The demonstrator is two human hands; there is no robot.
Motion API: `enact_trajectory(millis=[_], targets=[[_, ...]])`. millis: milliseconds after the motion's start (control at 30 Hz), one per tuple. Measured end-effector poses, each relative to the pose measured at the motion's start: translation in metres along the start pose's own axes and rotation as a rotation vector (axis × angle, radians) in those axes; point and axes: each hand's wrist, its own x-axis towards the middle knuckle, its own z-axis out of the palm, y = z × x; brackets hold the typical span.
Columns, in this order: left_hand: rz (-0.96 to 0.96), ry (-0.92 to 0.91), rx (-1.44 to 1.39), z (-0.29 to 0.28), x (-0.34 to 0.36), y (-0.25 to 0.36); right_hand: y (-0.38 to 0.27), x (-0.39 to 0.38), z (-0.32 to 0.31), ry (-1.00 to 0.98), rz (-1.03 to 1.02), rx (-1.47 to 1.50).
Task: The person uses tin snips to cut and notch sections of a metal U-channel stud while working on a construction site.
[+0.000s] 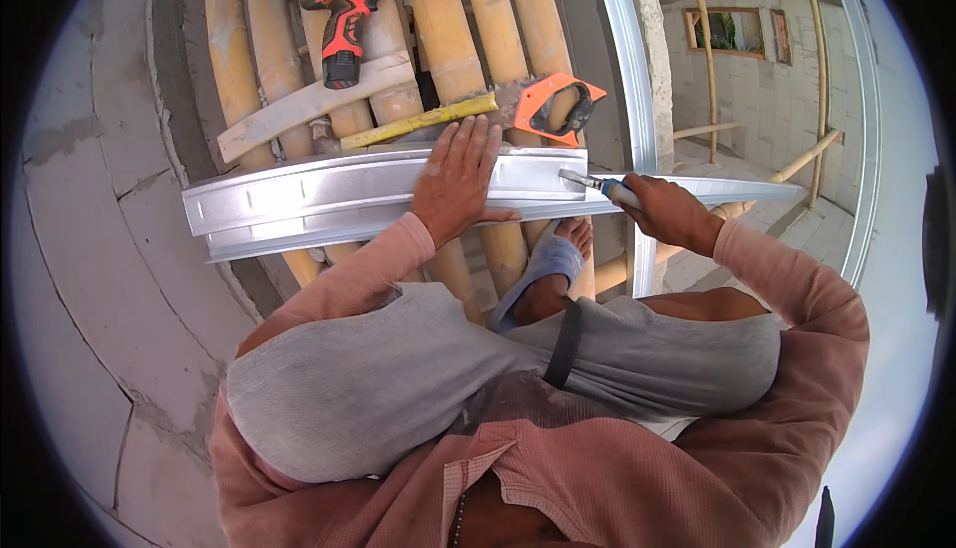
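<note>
Two silvery metal channel profiles lie across my front, an upper one (339, 185) resting beside or partly on a longer lower one (339, 232). My left hand (455, 175) lies flat on the upper profile, fingers stretched forward and thumb out to the side. My right hand (665, 212) is closed round a slim hand tool (607, 189) with a blue and pale grey handle. The tool's metal tip meets the upper profile near its right end; its exact kind is unclear. Below the profiles shows my foot in a blue-grey sandal (553, 267).
Bamboo poles (443, 30) form the platform underneath. Beyond the profiles lie a red and black cordless drill (347, 5), an orange-handled saw (558, 108), a yellow strip (423, 120) and a wooden board (309, 105). A long metal profile (629, 60) stretches away at right. Block wall stands left (80, 210).
</note>
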Motion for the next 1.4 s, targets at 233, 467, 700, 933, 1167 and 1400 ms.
enact_trajectory(millis=[233,467,700,933,1167,1400], targets=[[0.067,0.008,0.012,0.009,0.003,-0.010,0.037,0.029,0.048,0.114,-0.058,0.090],[0.046,0.082,-0.168,0.015,0.006,-0.012,0.026,0.029,0.039,0.088,-0.067,0.002],[0.002,0.130,-0.201,0.017,0.006,-0.011,-0.005,0.014,-0.001,0.014,0.063,-0.153],[0.000,0.070,-0.279,0.005,0.016,-0.011,0.022,0.026,0.002,0.016,-0.024,-0.068],[-0.298,0.146,-0.260,-0.096,-0.067,-0.073,0.045,0.023,0.046,0.174,-0.147,0.052],[-0.329,-0.347,0.380,-0.148,-0.164,-0.144,0.055,0.040,0.041,0.221,-0.285,0.086]])
